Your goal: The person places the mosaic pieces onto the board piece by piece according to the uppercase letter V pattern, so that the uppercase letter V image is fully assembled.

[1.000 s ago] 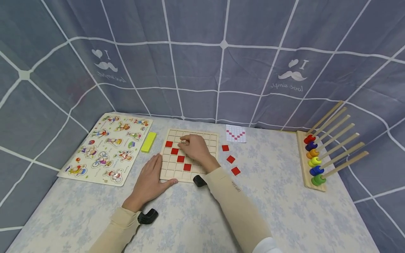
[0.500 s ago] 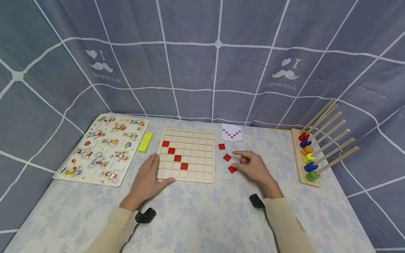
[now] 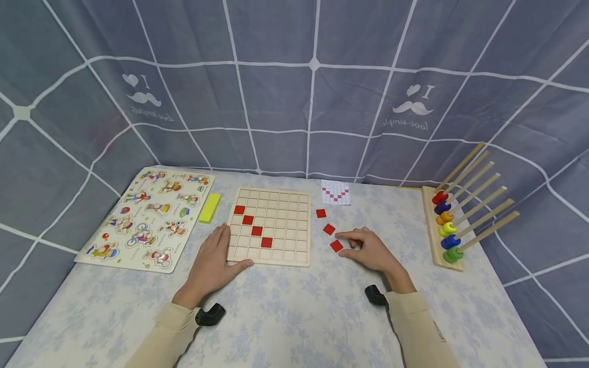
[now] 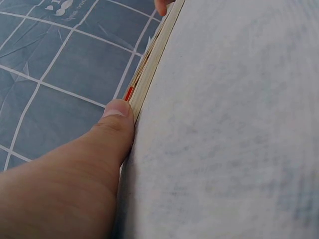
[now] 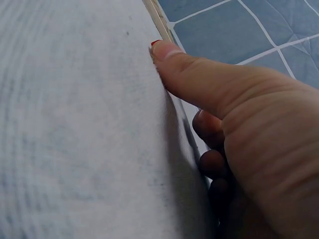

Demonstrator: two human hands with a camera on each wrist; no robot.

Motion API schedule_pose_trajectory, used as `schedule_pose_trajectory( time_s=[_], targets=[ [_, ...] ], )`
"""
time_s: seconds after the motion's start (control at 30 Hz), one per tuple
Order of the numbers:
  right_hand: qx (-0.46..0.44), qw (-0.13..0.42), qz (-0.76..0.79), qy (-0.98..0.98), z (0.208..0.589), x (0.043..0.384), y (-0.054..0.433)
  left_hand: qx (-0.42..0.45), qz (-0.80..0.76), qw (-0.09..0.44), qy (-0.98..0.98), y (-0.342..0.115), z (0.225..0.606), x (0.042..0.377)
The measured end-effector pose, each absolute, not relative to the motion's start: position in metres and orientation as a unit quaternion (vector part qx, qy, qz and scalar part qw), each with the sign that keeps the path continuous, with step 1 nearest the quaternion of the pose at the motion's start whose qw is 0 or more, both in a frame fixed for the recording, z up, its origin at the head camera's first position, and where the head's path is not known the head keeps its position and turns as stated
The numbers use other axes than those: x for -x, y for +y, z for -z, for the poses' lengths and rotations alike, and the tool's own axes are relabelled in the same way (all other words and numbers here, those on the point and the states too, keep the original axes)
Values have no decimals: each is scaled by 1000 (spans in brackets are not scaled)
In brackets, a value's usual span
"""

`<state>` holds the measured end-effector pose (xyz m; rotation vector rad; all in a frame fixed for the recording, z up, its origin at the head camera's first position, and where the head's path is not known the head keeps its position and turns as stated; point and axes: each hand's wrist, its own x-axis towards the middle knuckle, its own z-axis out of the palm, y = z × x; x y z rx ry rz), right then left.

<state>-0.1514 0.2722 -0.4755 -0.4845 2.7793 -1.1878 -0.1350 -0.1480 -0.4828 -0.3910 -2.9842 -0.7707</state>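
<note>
A wooden grid board (image 3: 287, 225) lies flat on the table, with several red square tiles (image 3: 256, 231) in a diagonal line on its left part. My left hand (image 3: 209, 263) rests against the board's near left corner, its fingers along the left side and its thumb (image 4: 117, 110) at the front edge. Right of the board, three loose red tiles lie in a slanting row. My right hand (image 3: 370, 250) is at the nearest loose tile (image 3: 336, 246), thumb and index finger spread on either side of it. Its other fingers are curled beneath the palm in the right wrist view.
A paper pattern card (image 3: 336, 192) with a pink V lies behind the loose tiles. At left are a yellow block (image 3: 209, 207) and a picture puzzle board (image 3: 152, 214). A peg stand (image 3: 439, 230) with coloured rings stands at right. A tiled-pattern curtain (image 3: 276, 97) hangs behind.
My right hand has moved from over the grid board rightward to the nearest loose red tile, uncovering the board. The left hand stays at the board's corner. The head view has shifted slightly.
</note>
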Motion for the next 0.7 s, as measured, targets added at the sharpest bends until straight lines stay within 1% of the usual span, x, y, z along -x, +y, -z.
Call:
schedule_pose_trajectory(
  time_s=[0.27,0.43,0.7],
  targets=[
    [186,40,382,904,477,152,270,126,247,18,-961,-150,485,135],
    [178,38,381,907,477,151,270,126,245,11,-961,-150,485,136],
    [144,38,370,917,477,150,269,126,245,17,-961,-149,485,137]
  ],
)
